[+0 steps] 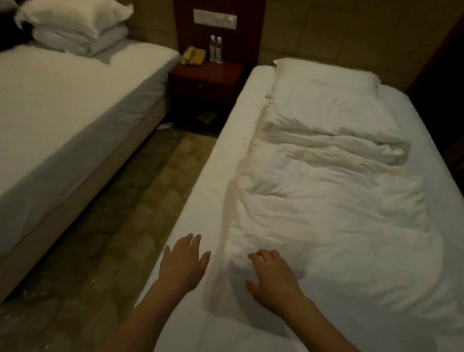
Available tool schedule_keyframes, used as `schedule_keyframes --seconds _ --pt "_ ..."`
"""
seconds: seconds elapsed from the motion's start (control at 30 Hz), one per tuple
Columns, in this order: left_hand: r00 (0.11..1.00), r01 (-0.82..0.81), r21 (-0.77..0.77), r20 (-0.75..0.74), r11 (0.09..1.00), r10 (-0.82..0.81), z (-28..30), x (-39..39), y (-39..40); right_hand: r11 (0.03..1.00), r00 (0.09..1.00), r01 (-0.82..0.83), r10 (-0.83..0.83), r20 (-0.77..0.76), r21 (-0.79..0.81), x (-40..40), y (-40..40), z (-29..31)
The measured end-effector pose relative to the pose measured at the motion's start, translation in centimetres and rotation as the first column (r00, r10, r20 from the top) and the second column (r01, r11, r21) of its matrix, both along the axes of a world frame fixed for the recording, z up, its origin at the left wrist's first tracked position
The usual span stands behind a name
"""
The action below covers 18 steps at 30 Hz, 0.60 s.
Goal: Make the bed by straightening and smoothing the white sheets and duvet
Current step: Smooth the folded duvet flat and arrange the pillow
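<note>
a rumpled white duvet (330, 209) lies bunched along the middle of the single bed, its long axis running away from the person toward the pillow (326, 85). the right hand (272, 275) rests on its near corner, fingers loosely bent; the left hand (183, 260) hovers flat over the bare sheet (200, 206). the duvet's near end is cut off below.

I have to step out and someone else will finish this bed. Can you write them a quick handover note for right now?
Left hand: open, flat on the bare sheet near the bed's left edge.
Right hand: fingers loosely curled on the duvet at its near left edge; no firm grip visible.
Duvet lies rumpled and bunched down the bed's middle, sheet exposed on both sides. Pillow at the head.
Done: nothing visibly finished.
Left: spread, straighten and smooth the duvet.
</note>
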State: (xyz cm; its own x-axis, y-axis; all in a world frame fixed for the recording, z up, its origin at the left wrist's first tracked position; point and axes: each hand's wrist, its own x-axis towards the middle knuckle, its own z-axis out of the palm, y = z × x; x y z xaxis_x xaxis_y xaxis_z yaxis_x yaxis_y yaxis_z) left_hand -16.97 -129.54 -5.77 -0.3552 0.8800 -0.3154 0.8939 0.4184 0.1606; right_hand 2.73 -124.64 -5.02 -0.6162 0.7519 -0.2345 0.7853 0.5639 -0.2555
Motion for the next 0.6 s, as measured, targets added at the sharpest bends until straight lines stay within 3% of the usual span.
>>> schedule_keyframes --seconds 0.13,0.33,0.6 --pt "0.997 0.073 0.021 -0.014 0.997 -0.073 2.8 -11.0 -7.6 1.0 0.999 0.017 -0.018 0.026 0.021 -11.0 -5.8 1.9" --pt "0.996 -0.075 -0.011 -0.044 0.997 0.074 7.7 -25.8 -16.2 0.997 0.995 -0.074 0.074 -0.067 -0.001 -25.7 -12.0 4.5" --pt "0.994 0.099 -0.021 0.046 0.995 -0.098 8.4 -30.4 -8.9 0.997 0.999 0.021 -0.019 -0.031 0.068 -31.6 -5.9 6.7"
